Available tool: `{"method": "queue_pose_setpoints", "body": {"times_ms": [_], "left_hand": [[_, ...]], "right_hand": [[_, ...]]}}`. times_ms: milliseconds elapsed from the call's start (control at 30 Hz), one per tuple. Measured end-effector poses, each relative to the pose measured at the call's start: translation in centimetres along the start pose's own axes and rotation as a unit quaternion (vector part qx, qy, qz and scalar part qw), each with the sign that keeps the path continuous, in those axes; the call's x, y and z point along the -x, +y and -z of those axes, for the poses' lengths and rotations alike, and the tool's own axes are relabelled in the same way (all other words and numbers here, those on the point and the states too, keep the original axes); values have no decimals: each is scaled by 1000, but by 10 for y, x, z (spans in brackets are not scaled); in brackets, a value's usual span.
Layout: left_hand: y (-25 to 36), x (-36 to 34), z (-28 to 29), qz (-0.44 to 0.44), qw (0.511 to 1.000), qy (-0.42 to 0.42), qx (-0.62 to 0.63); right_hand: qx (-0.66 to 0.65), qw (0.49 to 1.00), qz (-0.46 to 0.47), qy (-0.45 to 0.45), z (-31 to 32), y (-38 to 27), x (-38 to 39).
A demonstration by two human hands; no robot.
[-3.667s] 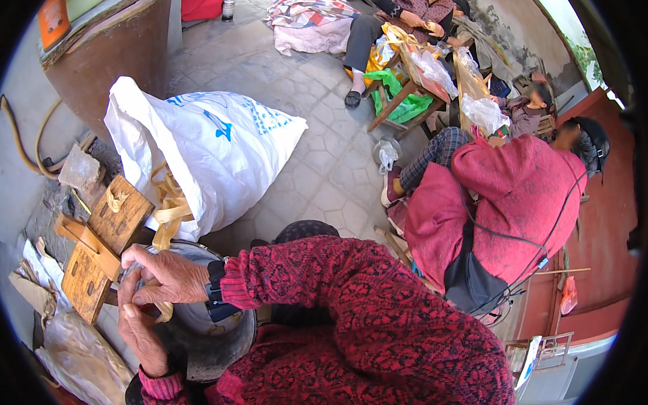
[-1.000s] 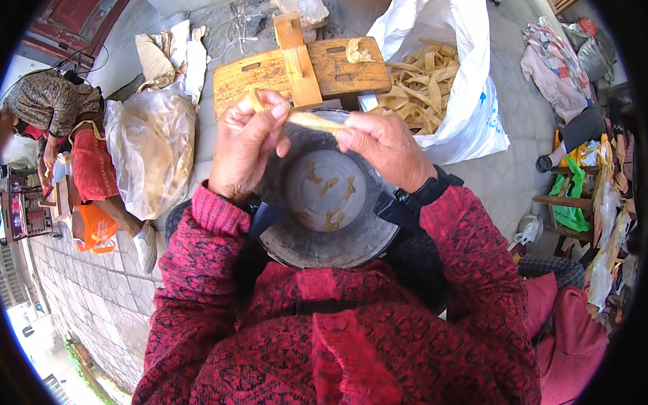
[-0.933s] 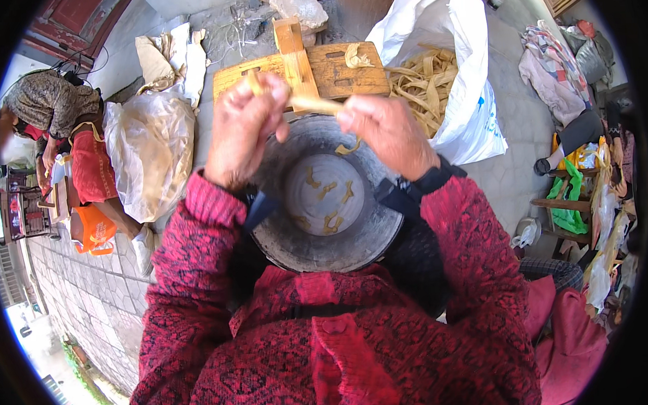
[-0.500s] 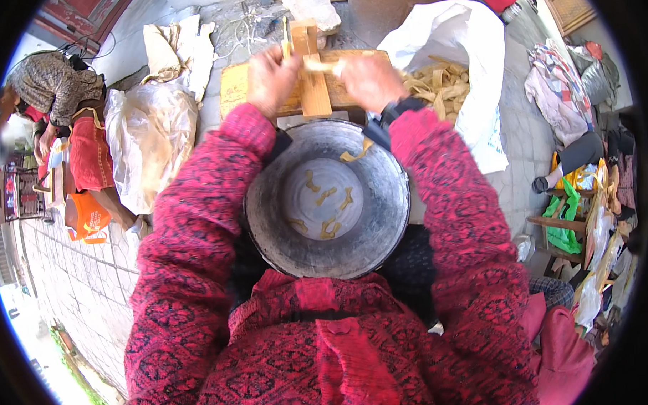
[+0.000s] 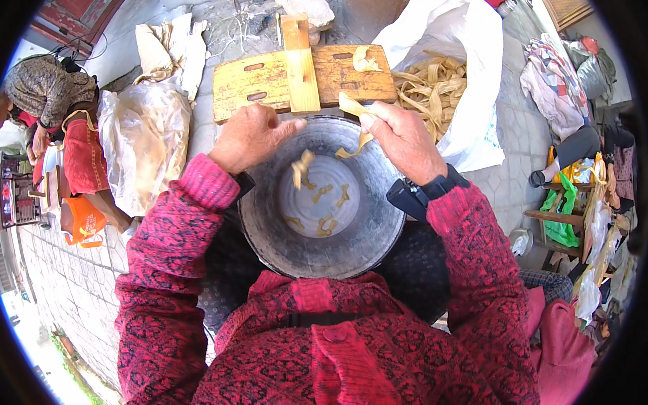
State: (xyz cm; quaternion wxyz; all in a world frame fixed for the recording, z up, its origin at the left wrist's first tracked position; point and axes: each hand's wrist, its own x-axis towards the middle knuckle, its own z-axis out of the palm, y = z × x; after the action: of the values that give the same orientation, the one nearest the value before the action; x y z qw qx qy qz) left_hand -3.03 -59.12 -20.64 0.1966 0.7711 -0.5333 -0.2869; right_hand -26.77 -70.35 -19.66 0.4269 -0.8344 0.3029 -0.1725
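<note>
My right hand (image 5: pixel 409 139) pinches a pale yellow, ribbon-like strip (image 5: pixel 353 106) above the right rim of a grey metal basin (image 5: pixel 268 240), and the strip's tail hangs inside. Over the basin's upper left side, my left hand (image 5: pixel 254 136) has its thumb stretched out away from the curled fingers, holding nothing. Below it a small knotted piece of strip (image 5: pixel 303 167) is in mid-air, slightly blurred. Several similar knotted pieces (image 5: pixel 324 194) lie on the basin's bottom. Beyond the hands is a slotted wooden board (image 5: pixel 262 72) with a wooden bar (image 5: pixel 301 67) across it.
A white sack (image 5: pixel 476 76) full of pale strips (image 5: pixel 434 91) stands right of the board, and a loose strip (image 5: pixel 364 58) lies on the board. At left is a clear plastic bag (image 5: pixel 147 144); beyond it, another person (image 5: pixel 52 87) bends forward. A wooden rack (image 5: pixel 560 223) stands at right.
Both hands have come back from the board toward the basin, and the left has moved away from the right. A knotted piece has left the hands and drops into the basin.
</note>
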Motion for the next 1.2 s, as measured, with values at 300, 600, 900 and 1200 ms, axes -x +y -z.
{"method": "queue_pose_setpoints", "body": {"times_ms": [300, 600, 900, 1200], "left_hand": [[22, -42, -48, -22, 949, 251, -187], [24, -33, -56, -45, 952, 250, -171], [28, 49, -54, 76, 926, -144, 340], [30, 51, -68, 128, 651, -321, 675]], "right_hand": [[-87, 993, -54, 64, 11, -17, 26], [-131, 987, -47, 76, -4, -13, 35], [-155, 977, 149, 5, -43, -33, 56], [-151, 945, 284, -50, -106, -52, 91]]}}
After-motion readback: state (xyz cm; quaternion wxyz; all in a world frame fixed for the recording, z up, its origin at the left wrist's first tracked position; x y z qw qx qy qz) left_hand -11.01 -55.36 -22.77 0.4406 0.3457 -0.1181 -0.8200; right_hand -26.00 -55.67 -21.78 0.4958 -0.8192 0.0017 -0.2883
